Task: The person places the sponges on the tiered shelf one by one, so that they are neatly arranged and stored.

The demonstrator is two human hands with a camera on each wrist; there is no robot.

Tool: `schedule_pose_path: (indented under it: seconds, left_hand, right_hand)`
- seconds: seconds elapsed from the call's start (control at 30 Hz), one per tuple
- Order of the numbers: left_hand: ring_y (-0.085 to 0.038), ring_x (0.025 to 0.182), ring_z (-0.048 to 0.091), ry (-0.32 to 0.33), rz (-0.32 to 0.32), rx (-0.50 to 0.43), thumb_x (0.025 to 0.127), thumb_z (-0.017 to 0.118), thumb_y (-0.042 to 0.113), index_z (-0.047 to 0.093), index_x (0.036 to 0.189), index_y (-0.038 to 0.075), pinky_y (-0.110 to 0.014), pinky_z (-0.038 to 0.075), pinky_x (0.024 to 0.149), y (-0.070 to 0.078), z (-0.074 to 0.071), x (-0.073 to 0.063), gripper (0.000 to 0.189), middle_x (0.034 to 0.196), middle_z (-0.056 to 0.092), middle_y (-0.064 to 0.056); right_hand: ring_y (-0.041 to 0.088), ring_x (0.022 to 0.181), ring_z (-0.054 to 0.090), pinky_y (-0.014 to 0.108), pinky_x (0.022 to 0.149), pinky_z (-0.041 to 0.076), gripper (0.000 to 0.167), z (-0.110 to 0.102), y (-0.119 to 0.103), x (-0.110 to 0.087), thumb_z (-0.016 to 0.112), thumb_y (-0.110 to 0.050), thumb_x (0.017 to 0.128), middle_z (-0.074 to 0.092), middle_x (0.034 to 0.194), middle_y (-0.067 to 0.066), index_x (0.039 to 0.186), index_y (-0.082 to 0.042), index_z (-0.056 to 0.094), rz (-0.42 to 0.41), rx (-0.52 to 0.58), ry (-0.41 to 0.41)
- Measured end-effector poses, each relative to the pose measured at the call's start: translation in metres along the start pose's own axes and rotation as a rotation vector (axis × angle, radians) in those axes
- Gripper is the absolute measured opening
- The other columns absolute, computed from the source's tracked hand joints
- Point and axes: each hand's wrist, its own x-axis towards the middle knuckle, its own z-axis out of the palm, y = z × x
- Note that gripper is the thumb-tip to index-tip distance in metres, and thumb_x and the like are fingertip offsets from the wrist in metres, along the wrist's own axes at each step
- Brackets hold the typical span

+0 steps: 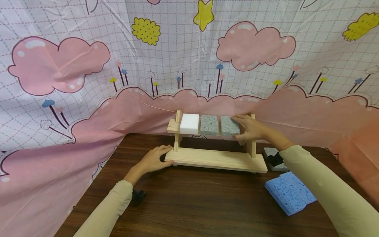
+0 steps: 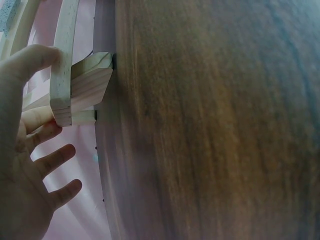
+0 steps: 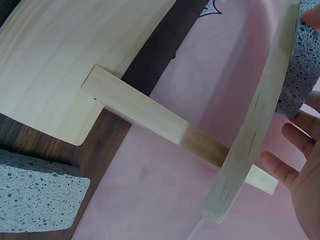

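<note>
A small two-tier wooden shelf rack (image 1: 216, 159) stands on the table. My left hand (image 1: 154, 160) pinches the left end of its lower board, thumb on one face and index finger on the other in the left wrist view; the remaining fingers are spread. On the upper board, my right hand (image 1: 251, 127) grips a grey porous block (image 1: 229, 126) at the right end, its thumb at the front and fingers behind. To the left of that block sit another grey porous block (image 1: 209, 125) and a white block (image 1: 189, 123), side by side. Fingers hide the held block's right edge.
Right of the rack, a further grey porous block (image 3: 40, 197) lies on the dark wooden table (image 1: 189, 204). Two blue sponges (image 1: 288, 194) overlap nearer the front, beside my right sleeve. A patterned pink and white cloth (image 1: 165, 49) hangs close behind the rack.
</note>
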Motion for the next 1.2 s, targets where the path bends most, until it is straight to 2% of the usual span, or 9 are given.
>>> schedule_pose_path:
  seconds: [0.33, 0.6, 1.2]
  left_hand:
    - [-0.042, 0.142, 0.045, 0.0, 0.004, 0.005, 0.094, 0.067, 0.054, 0.047, 0.155, 0.015, -0.066, 0.04, 0.111, 0.0014, -0.0016, -0.0009, 0.075, 0.157, 0.047, -0.011]
    - [-0.04, 0.143, 0.044, -0.014, -0.008, 0.011, 0.094, 0.066, 0.056, 0.045, 0.156, 0.019, -0.065, 0.04, 0.111, 0.0027, -0.0031, -0.0016, 0.075, 0.158, 0.046, -0.009]
    - [-0.042, 0.143, 0.044, -0.005, 0.0, -0.001, 0.094, 0.066, 0.055, 0.046, 0.155, 0.015, -0.067, 0.039, 0.111, 0.0014, -0.0013, -0.0003, 0.076, 0.158, 0.046, -0.011]
  right_hand:
    - [0.051, 0.147, 0.032, 0.073, 0.112, 0.031, 0.088, -0.001, -0.0003, -0.001, 0.071, -0.041, 0.086, 0.033, 0.161, 0.028, 0.157, -0.002, 0.037, -0.004, -0.001, -0.002]
    - [0.05, 0.147, 0.032, 0.073, 0.111, 0.034, 0.089, -0.0042, -0.0021, -0.0025, 0.072, -0.041, 0.086, 0.033, 0.161, 0.029, 0.157, 0.0, 0.036, -0.02, -0.001, -0.003]
    - [0.051, 0.144, 0.037, 0.074, 0.108, 0.036, 0.09, -0.0063, 0.0003, -0.0067, 0.076, -0.039, 0.084, 0.035, 0.16, 0.029, 0.156, 0.0, 0.038, -0.042, -0.009, 0.013]
